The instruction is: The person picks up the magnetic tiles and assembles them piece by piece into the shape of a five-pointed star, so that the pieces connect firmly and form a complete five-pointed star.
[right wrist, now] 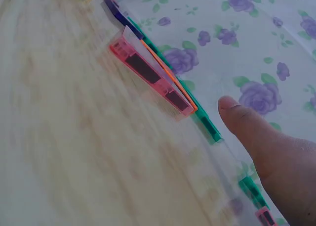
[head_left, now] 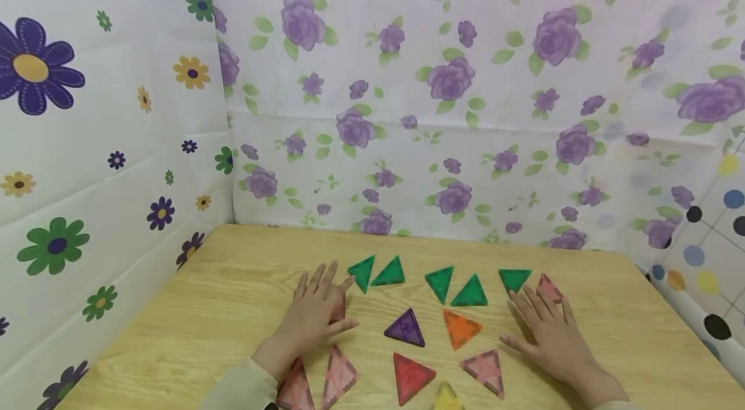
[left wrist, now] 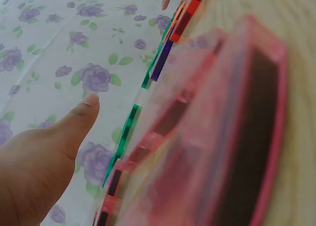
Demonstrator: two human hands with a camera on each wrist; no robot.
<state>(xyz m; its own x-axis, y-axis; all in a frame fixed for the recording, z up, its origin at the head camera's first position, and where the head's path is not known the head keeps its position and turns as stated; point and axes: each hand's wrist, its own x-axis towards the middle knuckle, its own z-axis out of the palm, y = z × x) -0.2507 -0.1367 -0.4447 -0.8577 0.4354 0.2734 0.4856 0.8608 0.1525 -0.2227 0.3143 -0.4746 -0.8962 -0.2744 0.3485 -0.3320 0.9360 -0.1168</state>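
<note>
My left hand [head_left: 314, 313] is spread with straight fingers over the left of the table, covering part of a pink triangular tile [head_left: 338, 310]. Two more pink triangles [head_left: 340, 376] lie below its wrist; one looms close in the left wrist view [left wrist: 269, 112]. My right hand [head_left: 550, 335] also has its fingers extended, the fingertips right at a green triangle [head_left: 515, 279] and a pink triangle [head_left: 548, 288]. Between the hands lie a purple triangle [head_left: 407, 328], an orange triangle [head_left: 461, 328], a red triangle [head_left: 410, 377] and another pink triangle [head_left: 486, 371]. Neither hand grips anything.
Several green triangles [head_left: 388, 273] form a row toward the back of the wooden table [head_left: 192, 313]. A yellow triangle [head_left: 446, 398] is cut off at the bottom of the head view. Behind the table hangs a purple-flowered cloth [head_left: 396, 99]; another flowered cloth [head_left: 116, 119] lines the left side.
</note>
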